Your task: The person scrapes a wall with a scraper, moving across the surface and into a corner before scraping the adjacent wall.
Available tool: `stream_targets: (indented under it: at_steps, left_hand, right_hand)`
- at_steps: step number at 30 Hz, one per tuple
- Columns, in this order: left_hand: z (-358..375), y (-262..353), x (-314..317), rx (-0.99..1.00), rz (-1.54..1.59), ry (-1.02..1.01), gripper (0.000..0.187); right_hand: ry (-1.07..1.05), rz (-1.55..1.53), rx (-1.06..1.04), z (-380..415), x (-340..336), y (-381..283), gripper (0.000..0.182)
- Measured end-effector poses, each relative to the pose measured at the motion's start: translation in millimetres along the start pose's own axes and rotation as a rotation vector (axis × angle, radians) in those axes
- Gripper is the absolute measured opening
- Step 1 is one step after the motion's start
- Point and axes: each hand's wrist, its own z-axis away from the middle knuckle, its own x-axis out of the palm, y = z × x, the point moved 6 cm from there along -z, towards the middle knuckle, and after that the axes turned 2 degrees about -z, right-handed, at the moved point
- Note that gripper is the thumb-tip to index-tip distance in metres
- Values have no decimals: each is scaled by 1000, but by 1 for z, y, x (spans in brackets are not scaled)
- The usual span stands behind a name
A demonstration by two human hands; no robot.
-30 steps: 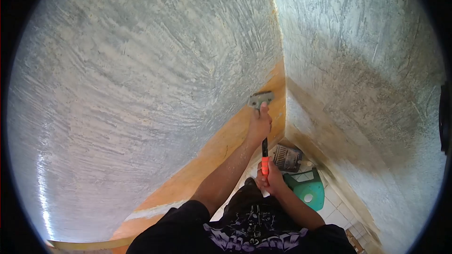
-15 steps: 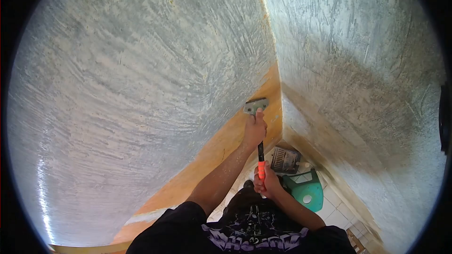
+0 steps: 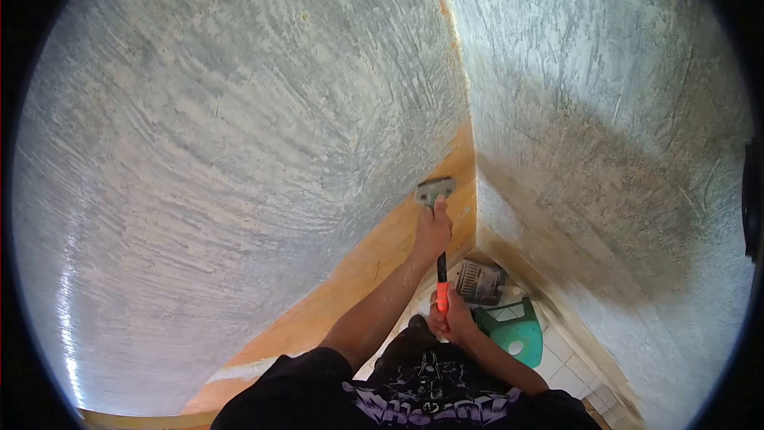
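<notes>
A long-handled scraper (image 3: 435,189) with a wide grey head rests against the orange strip of the left wall, close to the edge of the scraped grey area. My left hand (image 3: 433,231) wraps the black shaft just below the head, its thumb laid along it. Lower down, my right hand (image 3: 452,315) is closed round the handle beside its orange-red grip (image 3: 442,296). The grey left wall (image 3: 239,151) is rough with curved scrape marks, and orange paint (image 3: 382,251) shows along its lower part.
A second grey wall (image 3: 589,127) meets the left one at a corner on my right. Below stand a green plastic stool (image 3: 521,338) and a dirty slotted tray (image 3: 480,280) on white floor tiles (image 3: 561,360). My dark shoe (image 3: 418,322) is near the wall's foot.
The scraper head and my left hand have moved slightly down in view, and my right hand a little too. The view has also shifted slightly. Both hands keep their hold.
</notes>
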Motion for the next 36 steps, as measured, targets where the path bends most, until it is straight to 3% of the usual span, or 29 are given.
stream_targets:
  at_steps: [6, 15, 19, 24, 27, 30, 33, 36]
  left_hand:
    - [0, 14, 2, 36, -55, 96, 49]
    - [-12, 16, 5, 100, -90, 81, 53]
    - [1, 21, 1, 37, -32, 30, 54]
    - [-15, 22, 9, 145, -66, 12, 53]
    - [0, 11, 3, -41, 22, 19, 51]
    - [-11, 15, 9, 24, -54, 17, 49]
    - [-8, 10, 10, 40, 33, -7, 41]
    - [-4, 13, 3, -11, 0, 13, 51]
  right_hand:
    - [45, 40, -12, 2, -3, -12, 54]
    - [85, 29, -48, -1, 2, -15, 55]
    - [59, 71, -52, 0, -1, -11, 55]
    - [103, 73, -91, 1, 4, -24, 57]
    - [66, 81, -49, 4, 2, -11, 57]
    - [169, 153, -83, -1, -4, -20, 58]
    - [94, 81, -75, -3, -4, -11, 58]
    - [96, 93, -27, 0, 1, -10, 58]
